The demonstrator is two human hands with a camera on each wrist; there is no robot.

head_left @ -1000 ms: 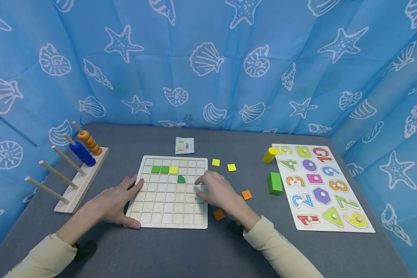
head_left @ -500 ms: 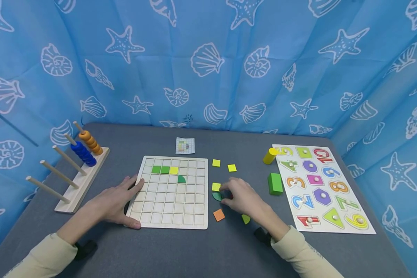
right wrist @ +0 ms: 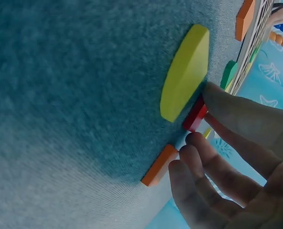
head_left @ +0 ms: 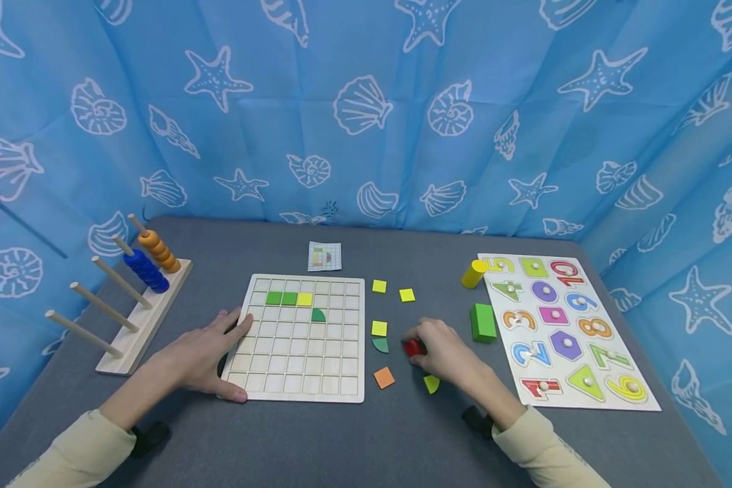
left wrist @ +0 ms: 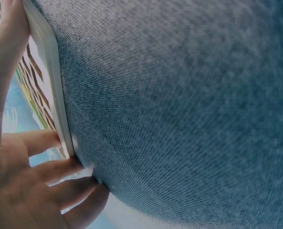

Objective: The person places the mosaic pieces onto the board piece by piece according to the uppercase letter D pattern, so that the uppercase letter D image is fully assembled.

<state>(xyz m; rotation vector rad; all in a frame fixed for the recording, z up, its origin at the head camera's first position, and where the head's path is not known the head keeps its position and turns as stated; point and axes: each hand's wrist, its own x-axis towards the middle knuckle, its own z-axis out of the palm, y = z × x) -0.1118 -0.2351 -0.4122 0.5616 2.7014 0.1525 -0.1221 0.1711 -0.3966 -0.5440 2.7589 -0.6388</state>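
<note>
I see the right hand (head_left: 442, 349) pinch a red piece (head_left: 413, 348); loose pieces (head_left: 384, 377) around its fingers lie unplaced. Four pieces (head_left: 289, 298) sit on the board (head_left: 295, 362), its edge touched by the left hand (head_left: 202, 356), fingers wide.

a table (left wrist: 170, 105) is covered in matt, coarsely woven cloth and backed by a softly creased, smooth fabric curtain (head_left: 317, 135). the board (head_left: 294, 364) is made of pale, matt wood, as is the rack (head_left: 140, 324), on which glossy blue beads (head_left: 145, 270) are threaded. the card (head_left: 324, 257) is made of what looks like paper. the red tile (right wrist: 195, 115) is finished smooth and slightly shiny, the yellow tile (right wrist: 185, 74) smooth and matt. the sleeves (head_left: 73, 451) are made of matt cloth.
</note>
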